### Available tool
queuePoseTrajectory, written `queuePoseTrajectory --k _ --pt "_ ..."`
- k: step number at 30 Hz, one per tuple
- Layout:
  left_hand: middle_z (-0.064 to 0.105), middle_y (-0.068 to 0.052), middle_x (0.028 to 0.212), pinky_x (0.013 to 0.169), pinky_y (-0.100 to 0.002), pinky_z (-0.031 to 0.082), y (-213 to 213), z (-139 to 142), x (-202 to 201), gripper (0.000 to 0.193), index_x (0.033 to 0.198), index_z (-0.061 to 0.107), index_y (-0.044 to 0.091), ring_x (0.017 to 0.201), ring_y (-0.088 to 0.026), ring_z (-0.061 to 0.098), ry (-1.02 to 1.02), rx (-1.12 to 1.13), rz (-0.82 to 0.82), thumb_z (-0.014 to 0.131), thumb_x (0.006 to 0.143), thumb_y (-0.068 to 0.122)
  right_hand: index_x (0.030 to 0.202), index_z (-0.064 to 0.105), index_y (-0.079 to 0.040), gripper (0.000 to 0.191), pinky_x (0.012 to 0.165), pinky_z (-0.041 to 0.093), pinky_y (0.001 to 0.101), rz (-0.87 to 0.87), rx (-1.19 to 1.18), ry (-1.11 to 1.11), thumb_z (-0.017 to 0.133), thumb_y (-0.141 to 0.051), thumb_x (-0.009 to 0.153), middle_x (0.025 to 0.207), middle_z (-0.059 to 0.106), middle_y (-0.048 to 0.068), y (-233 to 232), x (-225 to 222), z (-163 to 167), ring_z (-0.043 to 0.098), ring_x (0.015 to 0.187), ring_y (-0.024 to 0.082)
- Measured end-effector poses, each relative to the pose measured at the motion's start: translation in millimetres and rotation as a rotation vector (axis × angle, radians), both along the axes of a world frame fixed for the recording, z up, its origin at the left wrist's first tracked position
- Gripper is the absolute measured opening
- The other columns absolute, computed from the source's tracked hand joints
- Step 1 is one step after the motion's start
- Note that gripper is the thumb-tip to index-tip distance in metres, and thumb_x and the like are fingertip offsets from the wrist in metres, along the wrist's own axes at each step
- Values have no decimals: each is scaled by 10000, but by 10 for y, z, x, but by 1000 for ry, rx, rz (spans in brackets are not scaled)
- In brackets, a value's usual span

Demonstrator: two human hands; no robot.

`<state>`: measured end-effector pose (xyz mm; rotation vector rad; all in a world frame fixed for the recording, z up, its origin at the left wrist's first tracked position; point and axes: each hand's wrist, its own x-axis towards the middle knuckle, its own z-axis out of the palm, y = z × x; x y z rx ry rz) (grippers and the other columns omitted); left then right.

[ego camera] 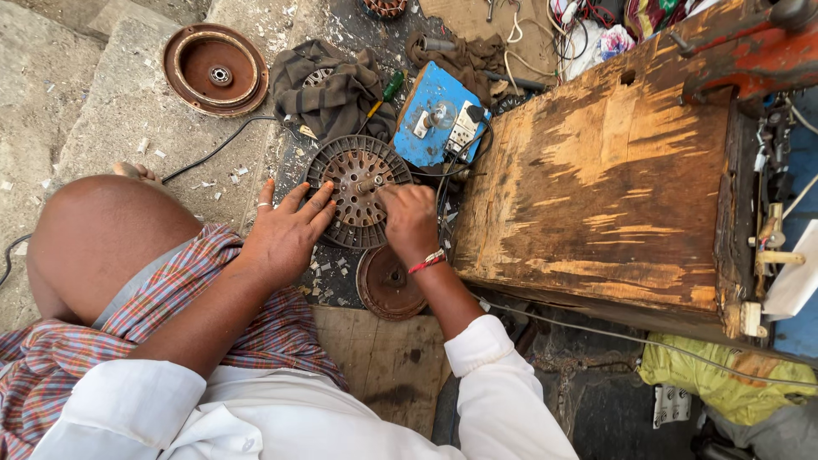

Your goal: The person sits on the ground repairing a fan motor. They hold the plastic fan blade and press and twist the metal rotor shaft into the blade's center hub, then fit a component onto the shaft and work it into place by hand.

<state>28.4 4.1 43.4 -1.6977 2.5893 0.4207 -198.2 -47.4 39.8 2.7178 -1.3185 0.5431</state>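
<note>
A round slotted metal fan-motor part (354,183) with a short central shaft lies on the ground in front of me. My left hand (285,230) rests flat with fingers spread against its left rim. My right hand (411,220) has its fingers curled on the part's right side near the shaft; whether it pinches something small is hidden. A red thread band circles my right wrist. A rusty round cover (388,285) lies just below the part, under my right wrist.
A worn wooden box (596,179) stands at the right. A blue switch board (439,119), a striped cloth (328,89), a green-handled screwdriver (388,89) and a brown motor cover (216,70) lie behind. My bare knee (102,238) is at the left.
</note>
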Motion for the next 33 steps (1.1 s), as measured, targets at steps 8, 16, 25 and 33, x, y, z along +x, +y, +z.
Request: queuePoseTrajectory --k 8,16,25,33 --pt "213 -79 1667 1139 -701 187 34 68 -12 830 1560 354 253 1471 -361 309 26 63 -12 654 798 117 1008 762 -92 206 940 531 417 144 -30 -40 598 -18 909 1005 760 82 -31 11 95 706 967 252" --pt "226 -82 1670 1149 -682 202 31 39 -6 833 1541 388 251 1482 -362 299 80 52 12 654 769 86 997 754 -87 148 900 507 414 123 -32 -65 621 -28 966 1046 764 65 -88 -28 -64 721 980 214" --pt "250 -81 1664 1150 -667 236 36 -37 1 690 1474 483 166 1489 -361 306 145 25 28 615 802 85 1014 766 -75 220 935 505 430 81 22 -116 637 -2 850 1080 767 83 74 9 -82 690 1016 255" --pt "247 -78 1672 1153 -659 249 40 -36 -24 678 1466 496 172 1500 -349 306 131 38 44 610 802 95 1005 777 -109 271 951 504 434 217 -2 -63 593 54 893 1076 773 54 -76 -50 30 708 1024 214"
